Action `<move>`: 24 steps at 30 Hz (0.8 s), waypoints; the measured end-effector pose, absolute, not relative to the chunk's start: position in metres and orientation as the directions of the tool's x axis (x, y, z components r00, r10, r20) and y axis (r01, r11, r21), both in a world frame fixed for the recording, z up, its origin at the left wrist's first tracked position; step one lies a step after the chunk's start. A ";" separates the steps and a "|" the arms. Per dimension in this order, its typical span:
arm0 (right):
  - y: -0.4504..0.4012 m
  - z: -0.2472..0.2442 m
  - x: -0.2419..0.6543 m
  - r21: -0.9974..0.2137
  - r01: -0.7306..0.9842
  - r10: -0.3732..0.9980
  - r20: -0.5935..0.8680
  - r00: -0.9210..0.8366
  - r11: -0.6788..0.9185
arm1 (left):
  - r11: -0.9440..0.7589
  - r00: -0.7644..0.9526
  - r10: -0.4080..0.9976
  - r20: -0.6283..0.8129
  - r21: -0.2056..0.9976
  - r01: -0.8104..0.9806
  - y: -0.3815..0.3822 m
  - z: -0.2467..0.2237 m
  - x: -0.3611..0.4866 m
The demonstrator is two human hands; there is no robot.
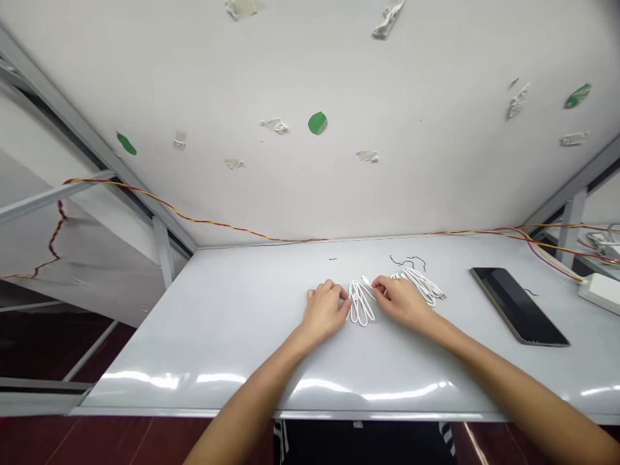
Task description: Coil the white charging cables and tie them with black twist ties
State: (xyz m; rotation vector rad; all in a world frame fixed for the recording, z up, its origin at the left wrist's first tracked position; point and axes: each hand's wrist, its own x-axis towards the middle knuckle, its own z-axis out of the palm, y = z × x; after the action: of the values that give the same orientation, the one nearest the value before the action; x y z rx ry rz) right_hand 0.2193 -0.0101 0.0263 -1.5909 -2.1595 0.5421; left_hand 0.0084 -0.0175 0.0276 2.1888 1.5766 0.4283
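On the pale grey tabletop point(217, 329) lies a white cable in looped bundles. One narrow bundle point(361, 305) sits between my hands, and a second point(421, 285) runs off to the right, partly under my right hand. My left hand point(324, 311) has its curled fingertips against the left side of the narrow bundle. My right hand point(400, 300) is closed over the cable, with its fingers close to a small white plug point(365, 280). Part of the cable is hidden under my right palm.
A black tablet point(516, 307) lies at the right, past a short dark wire point(530, 292). Thin black wires point(407, 261) lie behind the cable. Red-yellow twisted wires point(194, 221) run along the wall's base to a white box point(599, 292). The table's near edge runs below my forearms.
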 end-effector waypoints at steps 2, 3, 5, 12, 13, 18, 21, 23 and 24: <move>-0.010 0.026 0.219 -0.535 0.798 0.959 0.093 -0.270 0.276 | -0.273 0.330 0.944 -0.021 0.516 0.812 -0.017 0.030 0.007; -0.010 0.025 0.219 -0.542 0.794 0.959 0.092 -0.268 0.274 | -0.263 0.330 0.943 -0.037 0.523 0.811 -0.017 0.031 0.007; -0.010 0.025 0.219 -0.564 0.782 0.961 0.089 -0.262 0.266 | -0.242 0.327 0.943 -0.070 0.533 0.811 -0.017 0.033 0.007; -0.010 0.026 0.217 -0.594 0.766 0.966 0.080 -0.247 0.246 | -0.223 0.329 0.940 -0.089 0.569 0.792 -0.017 0.035 0.007; -0.010 0.026 0.217 -0.593 0.767 0.966 0.079 -0.248 0.245 | -0.228 0.328 0.941 -0.079 0.567 0.791 -0.018 0.034 0.007; -0.011 0.024 0.216 -0.598 0.759 0.962 0.089 -0.257 0.258 | -0.261 0.310 0.951 -0.013 0.507 0.822 -0.022 0.027 0.013; -0.011 0.024 0.216 -0.594 0.758 0.959 0.095 -0.267 0.270 | -0.269 0.303 0.953 0.004 0.470 0.841 -0.021 0.025 0.013; -0.011 0.024 0.216 -0.598 0.756 0.960 0.094 -0.264 0.266 | -0.273 0.302 0.953 0.012 0.461 0.844 -0.018 0.026 0.012; -0.011 0.024 0.216 -0.603 0.754 0.961 0.092 -0.261 0.262 | -0.274 0.301 0.953 0.016 0.465 0.842 -0.017 0.026 0.011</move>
State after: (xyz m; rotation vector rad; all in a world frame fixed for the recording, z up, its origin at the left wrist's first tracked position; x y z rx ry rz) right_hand 0.2162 -0.0106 0.0241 -1.5509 -2.0954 0.6251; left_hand 0.0112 -0.0174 0.0261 2.2063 1.6097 0.4154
